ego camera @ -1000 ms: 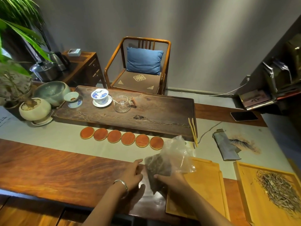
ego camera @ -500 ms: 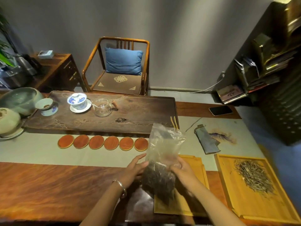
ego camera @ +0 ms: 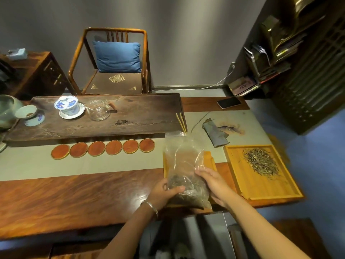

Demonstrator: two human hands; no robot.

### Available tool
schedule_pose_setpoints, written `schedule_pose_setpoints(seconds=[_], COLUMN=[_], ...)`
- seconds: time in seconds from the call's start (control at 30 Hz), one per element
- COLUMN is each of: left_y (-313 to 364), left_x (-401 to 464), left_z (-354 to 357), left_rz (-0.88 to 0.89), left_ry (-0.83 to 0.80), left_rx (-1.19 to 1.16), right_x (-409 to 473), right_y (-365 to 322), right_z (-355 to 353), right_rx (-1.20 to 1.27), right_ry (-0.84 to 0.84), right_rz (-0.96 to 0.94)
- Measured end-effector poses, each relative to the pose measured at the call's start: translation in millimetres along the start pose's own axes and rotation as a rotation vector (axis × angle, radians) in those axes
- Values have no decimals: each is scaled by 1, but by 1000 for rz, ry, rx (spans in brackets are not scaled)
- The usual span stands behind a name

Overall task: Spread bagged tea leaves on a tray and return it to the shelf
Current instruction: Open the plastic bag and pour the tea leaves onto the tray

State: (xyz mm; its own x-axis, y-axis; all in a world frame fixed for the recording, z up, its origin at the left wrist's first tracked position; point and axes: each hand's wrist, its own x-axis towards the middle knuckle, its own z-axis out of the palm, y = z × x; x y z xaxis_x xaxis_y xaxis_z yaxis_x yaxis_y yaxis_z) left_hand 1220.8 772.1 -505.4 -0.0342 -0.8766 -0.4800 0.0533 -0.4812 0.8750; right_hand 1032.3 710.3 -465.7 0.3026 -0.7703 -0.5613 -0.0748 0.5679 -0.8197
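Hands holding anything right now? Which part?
Yes: both hands grip the clear plastic bag of tea leaves at its filled lower part, left hand on its left side, right hand on its right, above the wooden tray.

Six round coasters [ego camera: 104, 150], two bamboo trays [ego camera: 261, 182], one plastic bag [ego camera: 184, 165].

I see a long wooden table [ego camera: 74, 199] under the hands, with a pale runner [ego camera: 93, 163] across it beyond them. Far ahead and left of the hands stands a wooden armchair [ego camera: 112, 60] holding a blue cushion [ego camera: 117, 57], set against a plain grey wall [ego camera: 186, 34]. Further left sits a dark wooden cabinet [ego camera: 35, 71]. Up and right of the hands, a dark shelving unit [ego camera: 308, 71] holds stacked items. The floor [ego camera: 317, 156] to the right reads bluish grey. Light is dim.
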Motion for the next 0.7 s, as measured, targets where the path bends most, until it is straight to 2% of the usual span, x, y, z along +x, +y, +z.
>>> schedule_pose_setpoints(seconds=[0.13, 0.3, 0.47, 0.7], left_y=[-8, 5, 14, -4], left_x=[-6, -1, 1, -10], left_z=[16, 30, 39, 44], left_rz=[12, 21, 40, -22], left_ry=[79, 98, 159, 103], left_rx=[12, 22, 17, -12], right_x=[-14, -10, -10, -17], right_y=[19, 13, 5, 17], right_z=[-10, -27, -31, -32], right_rx=[-185, -395, -433, -520], right_ry=[-16, 42, 45, -5], right_rz=[19, 42, 27, 64])
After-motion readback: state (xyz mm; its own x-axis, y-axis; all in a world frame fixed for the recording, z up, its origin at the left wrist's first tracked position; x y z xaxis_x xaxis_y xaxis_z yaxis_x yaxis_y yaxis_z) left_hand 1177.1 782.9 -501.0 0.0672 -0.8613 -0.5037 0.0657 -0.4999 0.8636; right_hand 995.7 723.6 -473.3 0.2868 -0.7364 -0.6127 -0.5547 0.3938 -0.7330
